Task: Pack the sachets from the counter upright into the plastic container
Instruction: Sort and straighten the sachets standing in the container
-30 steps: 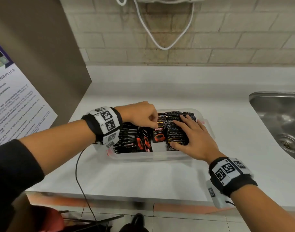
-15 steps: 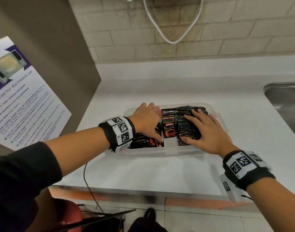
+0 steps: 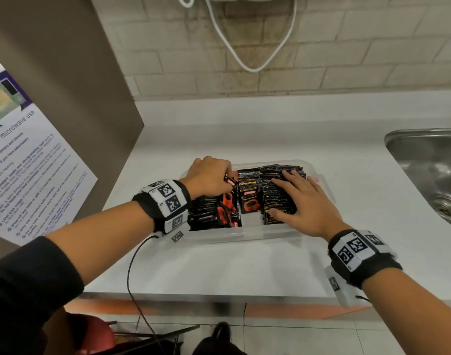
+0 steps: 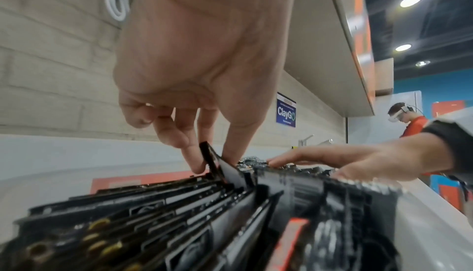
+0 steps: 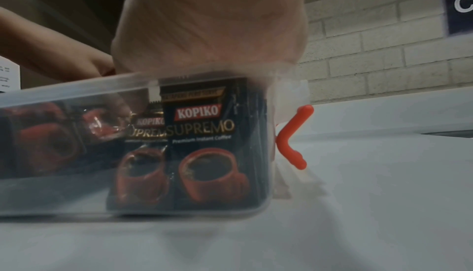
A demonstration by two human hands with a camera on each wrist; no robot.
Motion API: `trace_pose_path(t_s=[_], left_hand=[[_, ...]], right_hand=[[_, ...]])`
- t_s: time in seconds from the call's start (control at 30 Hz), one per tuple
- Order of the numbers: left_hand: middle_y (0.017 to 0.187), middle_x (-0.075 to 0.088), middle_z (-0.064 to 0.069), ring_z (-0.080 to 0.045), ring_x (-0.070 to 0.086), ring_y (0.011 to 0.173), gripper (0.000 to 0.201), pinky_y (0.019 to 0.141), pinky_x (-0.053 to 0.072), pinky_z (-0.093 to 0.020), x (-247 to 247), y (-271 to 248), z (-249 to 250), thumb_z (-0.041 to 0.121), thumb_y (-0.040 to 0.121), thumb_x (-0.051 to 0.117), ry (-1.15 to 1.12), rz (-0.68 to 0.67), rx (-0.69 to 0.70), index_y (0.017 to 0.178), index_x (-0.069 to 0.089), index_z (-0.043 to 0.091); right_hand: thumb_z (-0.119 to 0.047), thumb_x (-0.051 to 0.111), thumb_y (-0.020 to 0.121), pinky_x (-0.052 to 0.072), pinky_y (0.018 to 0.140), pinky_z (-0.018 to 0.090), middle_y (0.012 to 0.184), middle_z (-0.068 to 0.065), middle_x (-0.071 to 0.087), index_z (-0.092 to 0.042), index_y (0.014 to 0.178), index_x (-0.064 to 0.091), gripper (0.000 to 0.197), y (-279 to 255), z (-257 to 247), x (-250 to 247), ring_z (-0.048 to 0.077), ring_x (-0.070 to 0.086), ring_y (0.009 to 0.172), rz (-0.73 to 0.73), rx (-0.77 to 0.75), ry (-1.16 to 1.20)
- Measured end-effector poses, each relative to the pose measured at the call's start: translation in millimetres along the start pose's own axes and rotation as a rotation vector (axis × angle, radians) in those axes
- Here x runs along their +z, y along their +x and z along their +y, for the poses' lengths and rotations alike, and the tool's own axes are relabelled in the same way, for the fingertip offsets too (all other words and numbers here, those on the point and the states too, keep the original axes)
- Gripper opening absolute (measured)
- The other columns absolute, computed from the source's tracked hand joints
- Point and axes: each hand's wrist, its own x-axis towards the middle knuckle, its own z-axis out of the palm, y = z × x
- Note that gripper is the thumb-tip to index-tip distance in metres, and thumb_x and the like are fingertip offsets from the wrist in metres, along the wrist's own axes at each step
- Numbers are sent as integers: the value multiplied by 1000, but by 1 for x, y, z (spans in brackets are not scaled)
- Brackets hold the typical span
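A clear plastic container (image 3: pixel 245 237) sits on the white counter, filled with black and red coffee sachets (image 3: pixel 250 198) standing in rows. My left hand (image 3: pixel 211 175) is over the left rows and pinches the top of one sachet (image 4: pixel 212 160) between thumb and fingers, lifting it above its neighbours. My right hand (image 3: pixel 303 198) lies flat with spread, straight fingers on the tops of the right rows (image 3: pixel 278 190). Through the container wall (image 5: pixel 143 85) in the right wrist view, upright sachets (image 5: pixel 207 144) with printed red cups show; my right fingers are hidden there.
A steel sink (image 3: pixel 429 170) is set into the counter at the right. A brown panel with a microwave notice (image 3: pixel 27 160) stands at the left. A white cable (image 3: pixel 245 47) hangs on the brick wall. A person (image 4: pixel 409 121) with a headset stands far off.
The left hand has gone from pressing down on the left rows to pinching one sachet and raising it. The right hand stays flat on the right rows. The head view moved closer.
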Motion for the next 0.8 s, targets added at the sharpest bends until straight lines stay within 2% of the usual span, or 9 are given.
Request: trace_pose_path(t_s=[0.13, 0.2, 0.3, 0.37, 0.5, 0.57, 0.7, 0.8], left_hand=[[83, 62, 3, -18, 58, 78, 17, 65, 42, -30, -16, 0, -4, 19, 87, 71, -267, 19, -86, 101, 62, 22], [78, 60, 3, -17, 60, 73, 16, 61, 42, -27, -27, -2, -2, 15, 86, 71, -389, 26, -89, 98, 63, 21], [68, 61, 4, -11, 64, 62, 15, 58, 42, -23, -38, -5, 7, 14, 86, 71, -499, 33, -47, 95, 64, 25], [69, 62, 3, -13, 63, 65, 15, 61, 45, -25, -41, -7, 16, 15, 85, 72, -538, 36, -25, 92, 63, 26], [81, 69, -3, -19, 68, 73, 16, 67, 50, -28, -36, -9, 32, 13, 86, 72, -506, -14, 30, 93, 60, 21], [85, 71, -3, -18, 71, 75, 15, 66, 52, -26, -30, -8, 38, 9, 85, 70, -456, -46, 46, 95, 61, 17], [82, 62, 5, -14, 63, 74, 14, 67, 50, -26, -14, -4, 44, 5, 84, 70, -348, -93, 54, 94, 63, 11], [78, 59, 7, -7, 56, 68, 13, 60, 44, -21, -6, 1, 44, 3, 83, 70, -293, -104, 39, 90, 64, 12]], right_hand=[[-70, 49, 90, -5, 125, 37, 168, -4, 12, -35, 157, 26, 79, -1, -2, -1, 13, 0, 155, -14, 7, 1], [-69, 49, 91, -4, 126, 38, 168, -4, 12, -34, 157, 26, 79, -1, -3, -2, 12, 0, 155, -15, 9, 3], [-69, 48, 92, -4, 126, 38, 168, -3, 13, -33, 157, 28, 77, -1, -3, -1, 13, 1, 155, -8, 12, 4], [-68, 47, 93, -4, 126, 37, 168, -3, 14, -33, 157, 28, 75, -1, -2, 0, 13, 1, 155, -6, 8, 2], [-63, 46, 96, -4, 125, 37, 168, -2, 14, -33, 157, 27, 71, 0, -2, 0, 14, 2, 155, -2, 0, 1], [-62, 46, 96, -4, 125, 37, 168, -2, 14, -33, 157, 27, 70, -1, -1, 0, 14, 3, 155, 0, -4, 1], [-63, 45, 96, -4, 126, 38, 168, -2, 14, -33, 157, 26, 71, -1, -2, 0, 14, 3, 155, 1, -6, -6], [-63, 45, 96, -3, 126, 39, 168, -2, 13, -33, 157, 26, 71, -1, -3, 0, 14, 3, 155, -1, -4, -12]])
